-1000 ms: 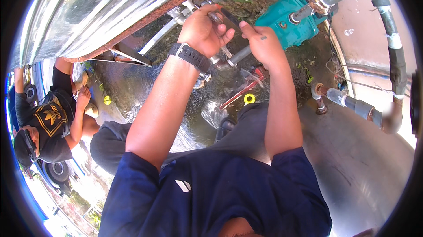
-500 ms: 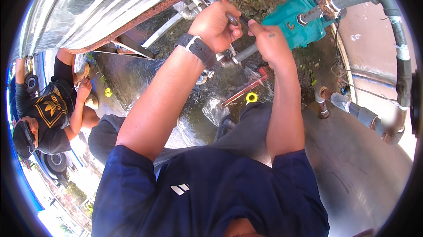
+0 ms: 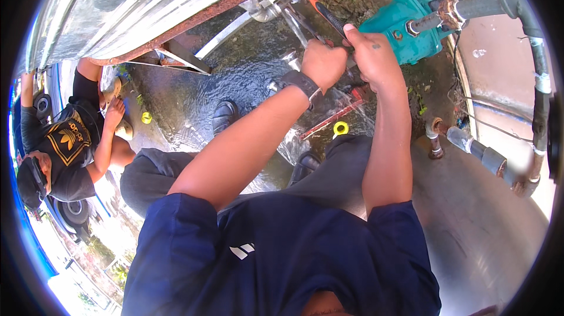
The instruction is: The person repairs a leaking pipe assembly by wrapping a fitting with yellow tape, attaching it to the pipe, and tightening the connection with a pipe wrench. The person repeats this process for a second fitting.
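Observation:
My right hand is closed around a tool with a black ribbed, orange-tipped handle, which points up and left past the thumb. Pressed close beside it, my left hand is closed with the knuckles up. A slim grey metal bar runs up-left from its fingers toward the white pipe fittings; the grip itself is hidden. Both hands are just left of a teal pump. Below them water sprays over a long red bar, and a yellow ring lies near my knee.
A corrugated metal sheet with a rusty edge slants overhead at left. Grey pipes run from the pump along the right wall. A metal tank curves at lower right. At left another person crouches near a second yellow ring.
My left hand has moved down and right, against my right hand. The orange-tipped handle and grey bar now show above the hands. The view has shifted slightly.

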`<state>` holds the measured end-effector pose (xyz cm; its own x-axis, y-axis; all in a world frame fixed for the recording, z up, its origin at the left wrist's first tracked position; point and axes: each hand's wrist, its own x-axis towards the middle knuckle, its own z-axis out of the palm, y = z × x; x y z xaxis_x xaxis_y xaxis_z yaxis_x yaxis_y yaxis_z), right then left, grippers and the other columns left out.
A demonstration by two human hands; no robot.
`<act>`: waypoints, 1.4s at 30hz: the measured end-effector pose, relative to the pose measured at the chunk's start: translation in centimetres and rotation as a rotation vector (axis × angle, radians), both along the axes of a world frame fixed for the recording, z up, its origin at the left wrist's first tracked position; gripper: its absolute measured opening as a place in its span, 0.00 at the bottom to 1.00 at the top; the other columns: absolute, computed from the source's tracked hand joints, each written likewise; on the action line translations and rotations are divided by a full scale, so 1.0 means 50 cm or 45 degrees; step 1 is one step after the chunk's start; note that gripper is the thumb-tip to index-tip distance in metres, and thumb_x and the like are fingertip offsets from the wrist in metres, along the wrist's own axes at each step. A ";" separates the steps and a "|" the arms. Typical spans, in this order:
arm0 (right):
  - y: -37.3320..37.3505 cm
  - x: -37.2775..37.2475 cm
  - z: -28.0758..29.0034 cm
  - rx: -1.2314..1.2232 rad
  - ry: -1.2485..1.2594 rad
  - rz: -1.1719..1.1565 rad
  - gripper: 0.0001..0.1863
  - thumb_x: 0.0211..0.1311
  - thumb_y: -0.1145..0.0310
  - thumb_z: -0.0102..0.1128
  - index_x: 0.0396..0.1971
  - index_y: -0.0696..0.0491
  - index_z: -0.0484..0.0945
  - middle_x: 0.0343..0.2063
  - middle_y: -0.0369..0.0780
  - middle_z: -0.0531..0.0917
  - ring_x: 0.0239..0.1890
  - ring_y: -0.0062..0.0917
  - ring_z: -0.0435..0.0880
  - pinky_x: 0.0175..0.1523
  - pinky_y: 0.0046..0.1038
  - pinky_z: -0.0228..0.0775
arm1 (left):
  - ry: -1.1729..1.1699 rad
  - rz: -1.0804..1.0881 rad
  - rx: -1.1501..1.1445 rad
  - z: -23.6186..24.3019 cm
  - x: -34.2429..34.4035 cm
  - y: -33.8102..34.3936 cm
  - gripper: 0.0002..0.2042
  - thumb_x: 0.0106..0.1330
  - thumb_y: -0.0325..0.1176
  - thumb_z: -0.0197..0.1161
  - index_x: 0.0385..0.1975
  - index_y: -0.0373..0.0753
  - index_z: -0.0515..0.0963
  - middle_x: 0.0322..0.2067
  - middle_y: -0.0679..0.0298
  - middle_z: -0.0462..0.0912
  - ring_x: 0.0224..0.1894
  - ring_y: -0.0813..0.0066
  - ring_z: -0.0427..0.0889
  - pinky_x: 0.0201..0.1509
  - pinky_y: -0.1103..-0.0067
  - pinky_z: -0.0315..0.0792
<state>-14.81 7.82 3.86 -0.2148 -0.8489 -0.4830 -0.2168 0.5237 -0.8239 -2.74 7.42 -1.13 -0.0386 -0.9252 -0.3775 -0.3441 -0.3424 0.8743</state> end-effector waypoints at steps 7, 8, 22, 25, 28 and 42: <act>-0.006 -0.009 -0.012 0.003 0.045 0.042 0.29 0.67 0.45 0.60 0.37 0.61 0.83 0.15 0.32 0.70 0.12 0.14 0.61 0.16 0.23 0.49 | -0.248 -0.028 -0.002 -0.048 -0.033 0.033 0.22 0.60 0.30 0.58 0.46 0.19 0.60 0.36 0.31 0.80 0.41 0.38 0.84 0.48 0.60 0.77; -0.005 -0.009 -0.014 -0.005 0.023 0.034 0.28 0.67 0.45 0.61 0.36 0.61 0.83 0.15 0.32 0.70 0.12 0.14 0.61 0.16 0.23 0.49 | -0.260 -0.030 -0.034 -0.055 -0.036 0.032 0.22 0.60 0.31 0.58 0.46 0.19 0.60 0.36 0.32 0.80 0.40 0.39 0.84 0.48 0.60 0.78; 0.006 -0.005 0.007 -0.019 0.066 0.085 0.28 0.69 0.48 0.57 0.30 0.63 0.83 0.19 0.39 0.77 0.24 0.24 0.74 0.33 0.30 0.65 | 0.201 0.226 0.023 -0.037 -0.011 0.052 0.30 0.61 0.46 0.67 0.47 0.21 0.68 0.37 0.46 0.81 0.43 0.49 0.82 0.51 0.64 0.76; 0.009 -0.007 0.004 0.053 -0.040 0.045 0.28 0.68 0.46 0.60 0.35 0.62 0.84 0.17 0.31 0.71 0.22 0.17 0.67 0.29 0.24 0.58 | 0.445 0.375 0.309 0.002 -0.001 0.032 0.25 0.69 0.51 0.61 0.46 0.29 0.72 0.28 0.60 0.80 0.25 0.67 0.81 0.27 0.74 0.73; 0.007 -0.008 -0.008 0.019 -0.012 0.043 0.28 0.68 0.46 0.59 0.36 0.62 0.84 0.17 0.32 0.70 0.22 0.17 0.67 0.29 0.24 0.58 | 0.683 0.567 0.519 0.045 0.021 0.008 0.19 0.76 0.48 0.52 0.42 0.35 0.74 0.22 0.66 0.74 0.20 0.73 0.74 0.17 0.77 0.61; 0.004 -0.014 -0.009 0.039 0.185 0.179 0.31 0.69 0.45 0.54 0.38 0.64 0.85 0.36 0.49 0.86 0.42 0.32 0.83 0.51 0.31 0.70 | 1.502 0.514 0.800 0.208 0.129 -0.116 0.14 0.73 0.34 0.52 0.44 0.25 0.64 0.22 0.68 0.70 0.22 0.82 0.68 0.19 0.86 0.62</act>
